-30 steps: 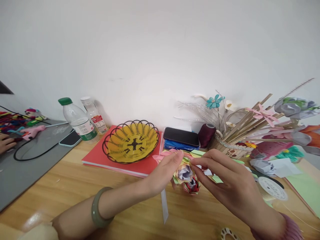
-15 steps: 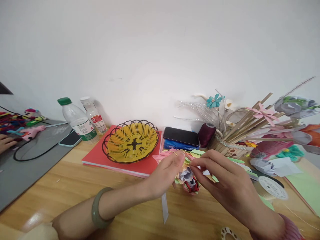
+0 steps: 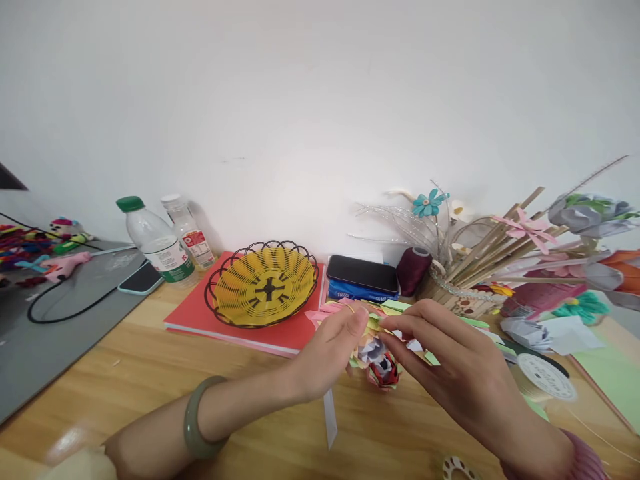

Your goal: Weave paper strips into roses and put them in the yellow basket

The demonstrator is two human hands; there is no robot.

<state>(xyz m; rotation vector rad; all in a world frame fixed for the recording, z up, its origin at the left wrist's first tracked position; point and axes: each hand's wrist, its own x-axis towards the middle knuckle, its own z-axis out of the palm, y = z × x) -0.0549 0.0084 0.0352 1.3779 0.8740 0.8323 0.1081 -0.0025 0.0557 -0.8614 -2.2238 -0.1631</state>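
Observation:
My left hand [image 3: 327, 350] is closed round a bunch of folded paper flowers [image 3: 383, 370], its thumb pressed on top. White, red and yellow-green folded petals show below and between the hands, while the rest of the bunch is hidden by the fingers. My right hand [image 3: 450, 360] pinches with thumb and forefinger at a yellow-green paper piece [image 3: 375, 321] at the bunch's edge. Pink folded paper [image 3: 325, 311] sticks out behind the left hand. A white paper strip [image 3: 329, 420] hangs or lies below the left wrist; I cannot tell which.
A yellow woven basket [image 3: 295, 283] sits on red paper [image 3: 185, 303]. Behind the hands lies a phone [image 3: 363, 273] on a blue pack. Bottles [image 3: 165, 250] stand left. At right are a thread cone [image 3: 414, 270], a ribbon spool [image 3: 545, 377] and a holder of sticks and flowers [image 3: 457, 303].
The right fingertips have shifted slightly at the yellow-green paper; the left hand keeps its hold. At the far left, another person's hand has gone from view.

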